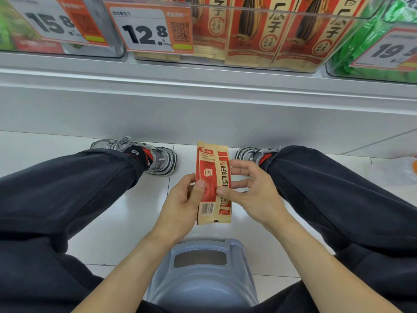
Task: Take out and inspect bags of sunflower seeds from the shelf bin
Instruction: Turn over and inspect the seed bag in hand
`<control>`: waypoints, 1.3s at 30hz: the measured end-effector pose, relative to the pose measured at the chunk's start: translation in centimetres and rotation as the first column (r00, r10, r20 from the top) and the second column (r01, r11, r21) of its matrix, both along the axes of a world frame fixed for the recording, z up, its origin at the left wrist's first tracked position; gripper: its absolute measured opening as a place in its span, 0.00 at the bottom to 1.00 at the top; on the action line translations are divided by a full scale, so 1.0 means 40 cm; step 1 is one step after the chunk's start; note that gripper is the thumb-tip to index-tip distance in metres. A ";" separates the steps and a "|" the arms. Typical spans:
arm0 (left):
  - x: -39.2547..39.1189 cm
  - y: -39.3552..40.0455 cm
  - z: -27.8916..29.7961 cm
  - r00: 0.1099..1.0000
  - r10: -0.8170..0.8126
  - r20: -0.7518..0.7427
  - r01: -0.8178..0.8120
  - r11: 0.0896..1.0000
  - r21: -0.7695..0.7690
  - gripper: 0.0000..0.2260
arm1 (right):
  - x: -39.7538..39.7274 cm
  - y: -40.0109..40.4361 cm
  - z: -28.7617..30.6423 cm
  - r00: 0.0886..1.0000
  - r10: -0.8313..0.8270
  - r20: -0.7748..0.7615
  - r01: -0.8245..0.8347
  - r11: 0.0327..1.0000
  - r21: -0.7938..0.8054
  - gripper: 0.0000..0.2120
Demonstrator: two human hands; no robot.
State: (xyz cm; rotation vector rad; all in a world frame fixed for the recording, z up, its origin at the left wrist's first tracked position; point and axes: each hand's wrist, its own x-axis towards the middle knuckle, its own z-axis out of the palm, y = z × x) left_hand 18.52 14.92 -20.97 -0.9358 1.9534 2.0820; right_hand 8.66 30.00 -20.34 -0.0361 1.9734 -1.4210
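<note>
Two red-and-tan bags of sunflower seeds [213,172] stand upright between my knees, one overlapping the other. My left hand [182,202] grips the left bag, thumb pressed on its back side above the barcode. My right hand [250,188] pinches the right bag's edge with thumb and fingers, the other fingers spread loosely. The clear shelf bin [282,62] above holds more of the same red bags [252,30] standing upright behind its transparent wall.
A price tag reading 12.8 [146,30] hangs on the bin front. Neighbouring bins hold green packs [361,53] at right and left. I sit on a grey plastic stool [203,274]; my legs and sneakers [155,157] flank the bags over white floor tiles.
</note>
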 end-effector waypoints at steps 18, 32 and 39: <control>0.004 0.009 -0.008 0.999 -0.023 0.042 0.034 0.961 -0.275 0.20 | 0.008 -0.005 0.024 0.980 0.198 0.004 -0.198 0.979 0.058 0.05; 0.008 0.012 -0.003 0.965 -0.245 0.089 0.257 0.840 -0.477 0.21 | 0.022 -0.010 0.033 0.960 0.265 -0.092 -0.263 0.964 0.028 0.15; 0.005 0.014 0.000 0.974 -0.213 0.073 0.225 0.886 -0.406 0.24 | 0.017 -0.006 0.027 0.978 0.195 -0.075 -0.191 0.980 0.049 0.14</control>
